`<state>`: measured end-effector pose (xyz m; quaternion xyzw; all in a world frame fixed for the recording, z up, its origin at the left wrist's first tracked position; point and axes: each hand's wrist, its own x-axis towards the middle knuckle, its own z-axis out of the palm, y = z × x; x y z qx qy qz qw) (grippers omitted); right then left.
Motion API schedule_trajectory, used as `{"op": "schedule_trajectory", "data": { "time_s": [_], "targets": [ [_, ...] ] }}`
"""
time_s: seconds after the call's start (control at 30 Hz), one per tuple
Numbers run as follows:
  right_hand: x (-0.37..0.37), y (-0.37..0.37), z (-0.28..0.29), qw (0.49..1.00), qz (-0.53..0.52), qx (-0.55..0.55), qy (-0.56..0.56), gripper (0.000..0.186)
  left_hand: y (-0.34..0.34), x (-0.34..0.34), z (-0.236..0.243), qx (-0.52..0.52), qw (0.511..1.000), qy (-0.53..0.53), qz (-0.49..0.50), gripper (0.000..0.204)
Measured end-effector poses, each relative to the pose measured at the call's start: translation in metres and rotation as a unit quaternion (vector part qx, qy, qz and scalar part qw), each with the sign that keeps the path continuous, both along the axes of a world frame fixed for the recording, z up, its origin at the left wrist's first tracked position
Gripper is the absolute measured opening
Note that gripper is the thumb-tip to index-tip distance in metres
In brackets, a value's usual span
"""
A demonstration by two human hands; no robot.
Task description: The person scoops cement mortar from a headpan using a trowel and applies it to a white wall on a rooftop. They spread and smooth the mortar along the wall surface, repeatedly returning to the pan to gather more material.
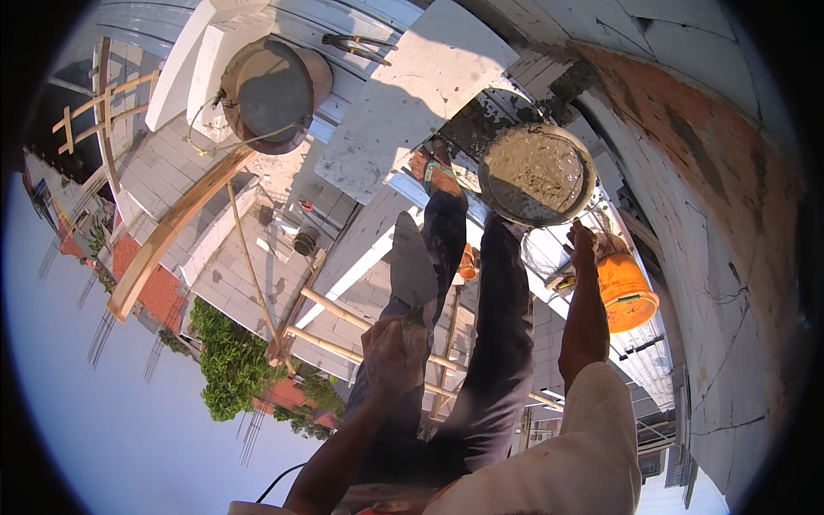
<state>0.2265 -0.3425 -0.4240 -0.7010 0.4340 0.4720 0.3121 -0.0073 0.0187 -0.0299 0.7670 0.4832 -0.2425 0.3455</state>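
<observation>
My left hand [395, 354] is closed round the handle of a trowel [413, 264]. Its grey, pointed blade is held up in front of my legs, apart from the mortar. A round bucket [490, 190] to the right holds wet grey mortar [541, 172] with a rough surface. At this bucket's near rim is my right hand [583, 244], its fingers curled as if gripping the edge; their exact contact is hard to see.
A second bucket [316, 79] with smooth grey contents stands far left. Pincers [359, 46] lie near a spattered white board [412, 103]. An orange bucket [625, 287] sits right, beside a wall [687, 129]. Bamboo poles [339, 316] and a drop lie below my legs.
</observation>
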Motion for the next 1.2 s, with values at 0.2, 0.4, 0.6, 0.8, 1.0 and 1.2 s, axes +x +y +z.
{"op": "schedule_trajectory", "data": {
  "time_s": [0.2,0.4,0.6,0.8,1.0,1.2],
  "targets": [
    [-0.053,0.055,0.154,0.941,0.249,0.178,-0.145,0.041,0.006,0.015,0.016,0.051,0.998,-0.008,0.028,0.027],
    [-0.092,0.234,0.358,0.844,0.400,0.356,-0.040,0.034,0.003,0.009,0.027,0.023,0.996,-0.082,0.004,0.030],
    [-0.076,0.292,0.448,0.880,0.316,0.355,-0.006,0.025,0.022,0.020,0.055,-0.208,0.968,-0.100,-0.094,0.046],
    [-0.022,0.255,0.493,0.896,0.380,0.229,-0.012,0.010,0.086,-0.019,0.109,-0.223,0.970,0.031,-0.093,0.067],
    [0.027,0.200,0.498,0.879,0.445,0.159,0.057,0.030,0.113,-0.058,0.111,-0.306,0.940,0.150,0.018,0.097],
    [-0.009,0.235,0.497,0.799,0.575,0.174,-0.022,0.016,0.098,-0.064,0.086,-0.197,0.980,0.016,-0.035,0.062]
  ]
}}
